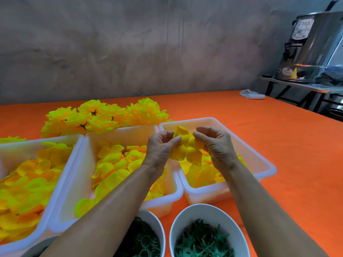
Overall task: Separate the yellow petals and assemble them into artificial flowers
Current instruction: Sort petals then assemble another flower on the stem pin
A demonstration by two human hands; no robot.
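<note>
The yellow petals (pixel 187 147) formed a bunched cluster held up between both hands, just above the tray (pixel 267 164) that lay under the right hand. The left hand (pixel 161 147) had its fingers curled, pinching the left side of the cluster with thumb and fingertips. The right hand (pixel 215 143) gripped the cluster's right side in the same way, its fingers bent over the top of the petals. Both forearms reached in from the near edge.

Below the right hand, that white tray held more loose yellow petals. Below and left of the left hand sat a second white tray (pixel 130 130) with loose petals, touching the first along their shared side. Further left of the hands stood a third tray (pixel 61 175), also filled with petals and touching the second.

Beyond the hands and to their left, a heap of finished flowers (pixel 104 117) lay on the orange bench (pixel 297 145), some showing dark star-shaped backs. Nearer than the hands, two white bowls stood side by side: the left bowl (pixel 157 225) held dark green rings, the right bowl (pixel 239 230) held green spiky pieces.

Far to the right of the hands, a metal urn (pixel 311 45) stood on a separate stand, and a small white roll (pixel 250 94) lay at the bench's far edge.
</note>
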